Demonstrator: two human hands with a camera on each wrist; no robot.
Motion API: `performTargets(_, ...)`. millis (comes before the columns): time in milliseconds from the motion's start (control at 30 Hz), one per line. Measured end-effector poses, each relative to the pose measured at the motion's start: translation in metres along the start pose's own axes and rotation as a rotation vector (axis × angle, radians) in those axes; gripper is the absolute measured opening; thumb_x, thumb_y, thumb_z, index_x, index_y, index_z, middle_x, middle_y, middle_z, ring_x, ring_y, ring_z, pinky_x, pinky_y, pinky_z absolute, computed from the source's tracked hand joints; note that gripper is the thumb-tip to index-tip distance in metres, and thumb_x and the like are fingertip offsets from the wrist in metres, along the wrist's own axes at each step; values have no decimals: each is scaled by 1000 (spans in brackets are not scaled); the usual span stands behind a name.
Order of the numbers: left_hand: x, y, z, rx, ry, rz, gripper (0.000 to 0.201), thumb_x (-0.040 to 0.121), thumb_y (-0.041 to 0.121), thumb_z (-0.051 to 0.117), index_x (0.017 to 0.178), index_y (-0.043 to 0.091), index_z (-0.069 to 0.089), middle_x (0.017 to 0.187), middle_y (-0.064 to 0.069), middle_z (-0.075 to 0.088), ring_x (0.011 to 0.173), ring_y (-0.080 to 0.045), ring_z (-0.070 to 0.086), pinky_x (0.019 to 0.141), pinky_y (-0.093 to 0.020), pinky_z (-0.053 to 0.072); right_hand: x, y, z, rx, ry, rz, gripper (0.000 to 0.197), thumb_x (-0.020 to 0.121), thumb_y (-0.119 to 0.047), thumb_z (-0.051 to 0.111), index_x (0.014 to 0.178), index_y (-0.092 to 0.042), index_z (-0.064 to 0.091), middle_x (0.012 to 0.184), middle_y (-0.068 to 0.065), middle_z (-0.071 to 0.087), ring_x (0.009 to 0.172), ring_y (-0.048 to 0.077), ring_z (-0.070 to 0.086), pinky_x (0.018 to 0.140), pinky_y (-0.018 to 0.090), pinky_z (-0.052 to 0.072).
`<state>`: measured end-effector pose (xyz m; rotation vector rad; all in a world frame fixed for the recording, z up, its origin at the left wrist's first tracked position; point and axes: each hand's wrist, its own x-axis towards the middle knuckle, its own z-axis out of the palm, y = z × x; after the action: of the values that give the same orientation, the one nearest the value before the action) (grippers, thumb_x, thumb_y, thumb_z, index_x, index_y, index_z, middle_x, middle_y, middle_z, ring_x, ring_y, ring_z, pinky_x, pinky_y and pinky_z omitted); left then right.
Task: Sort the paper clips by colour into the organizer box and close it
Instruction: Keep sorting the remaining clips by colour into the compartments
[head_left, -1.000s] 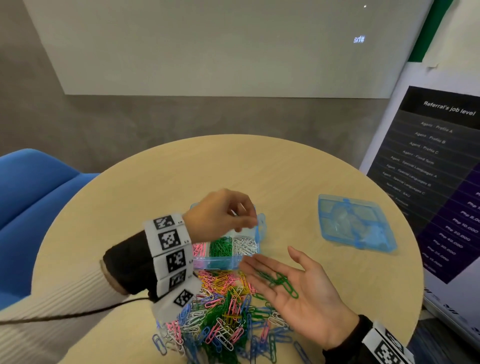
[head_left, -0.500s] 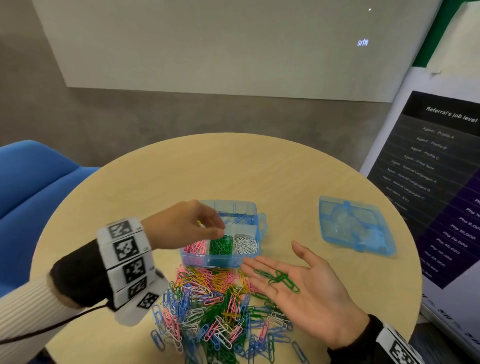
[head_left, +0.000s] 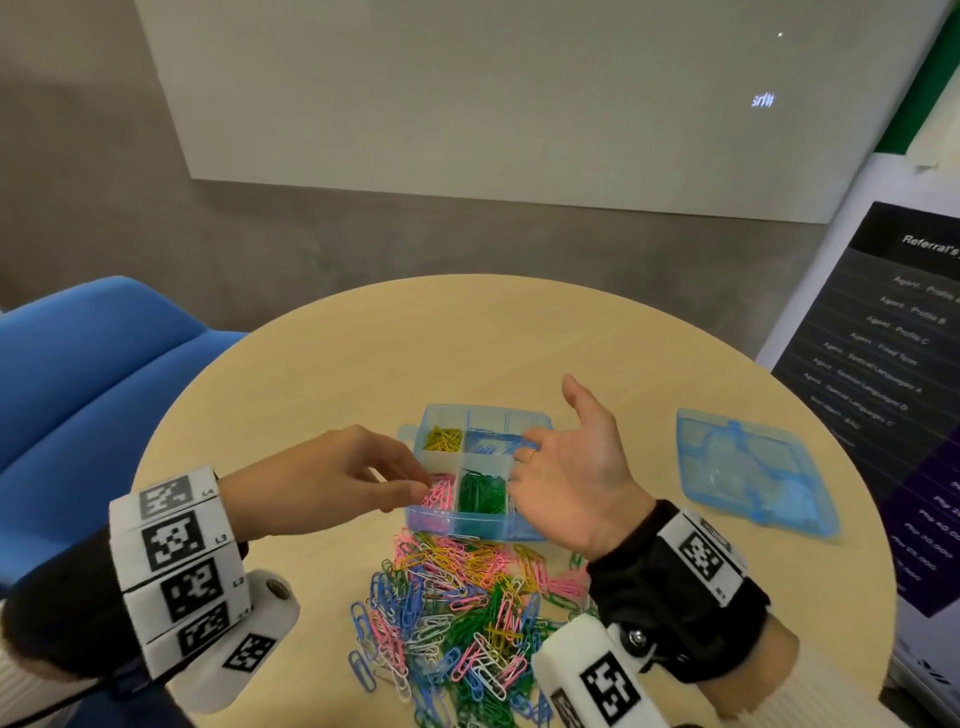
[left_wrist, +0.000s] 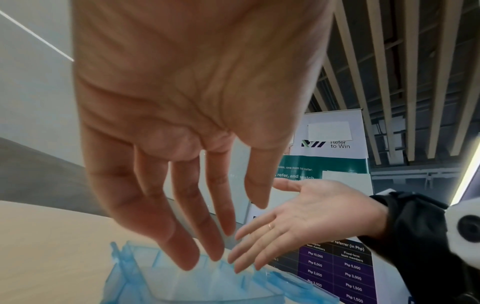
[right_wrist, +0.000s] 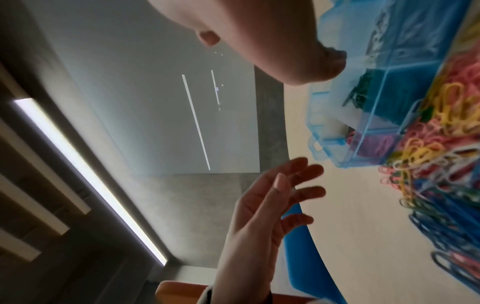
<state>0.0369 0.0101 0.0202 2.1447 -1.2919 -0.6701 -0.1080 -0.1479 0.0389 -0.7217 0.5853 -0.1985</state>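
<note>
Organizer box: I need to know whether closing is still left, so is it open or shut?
Open. The organizer box shows its compartments uncovered, and its lid lies apart on the table.

Organizer box (head_left: 470, 526): mid-table (head_left: 597, 343) — clip pile (head_left: 457, 613) just before it.
Lid (head_left: 753, 473): well right of box.
Left hand (head_left: 332, 480): over box's left edge.
Right hand (head_left: 576, 467): over its right side — perhaps touching.
</note>
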Motion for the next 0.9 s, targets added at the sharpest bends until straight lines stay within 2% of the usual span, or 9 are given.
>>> performTargets(133,-10,-3,-2,-11,-15,-4,18,93,33,59,105,27,71,97,7,73,83,-8,65,62,-7,43,-3,-5,-6,-48,-40,-17,80,96,-58,33,156,-11,9,160,13,17,113,16,41,89,40,39)
performTargets(200,-13,-4,-1,7,-23,-2,19,92,35,59,106,28,70,98,10,72,84,-6,65,65,-7,44,-4,-8,-14,-108,-62,-33,75,95,-57,38,155,-16,20,162,11,14,134,26,35,105,43,34)
performTargets(267,-17,-5,2,26,-49,3,21,91,39,60,107,31,70,100,15,71,86,-2,66,69,-8,45,-8,-10,-23,-268,-124,-76,65,92,-53,44,146,-17,42,157,10,32,143,28,33,117,46,22)
performTargets(333,-22,-7,6,32,-92,7,20,89,40,63,107,34,69,101,17,71,88,-1,66,71,-9,46,-13,-10,-32,-550,-166,-188,55,87,-51,50,129,-17,61,135,2,60,126,21,56,113,44,34)
performTargets(400,-26,-9,10,43,-136,8,20,86,38,69,106,37,68,100,19,70,87,-2,66,70,-9,46,-19,-8,-41,-934,-167,-325,43,85,-47,55,115,-19,68,117,-4,70,109,13,66,103,40,45)
performTargets(533,-33,-14,22,107,-148,3,30,81,34,76,107,40,64,96,22,68,80,-1,65,63,-10,45,-20,-12,-73,-1567,-135,-388,26,89,-46,62,107,-29,69,104,-14,70,93,4,66,86,27,53)
performTargets(633,-37,-15,36,152,-157,24,31,81,29,77,107,39,63,91,23,67,75,-2,65,60,-10,42,-20,-13,-94,-1764,-91,-385,27,88,-49,62,109,-32,66,104,-18,67,86,-4,64,74,14,50)
performTargets(767,-43,-14,54,262,-195,6,29,80,40,74,105,43,60,93,27,65,76,2,64,71,-22,49,-19,-6,-108,-1891,-128,-387,32,87,-51,63,112,-31,66,107,-20,65,91,-3,63,75,18,51)
performTargets(900,-37,-13,64,450,-121,-31,43,80,47,71,119,46,52,114,28,43,92,4,53,82,-30,48,-12,2,-105,-1972,-179,-460,35,90,-46,62,118,-28,65,115,-13,66,103,1,60,87,24,47)
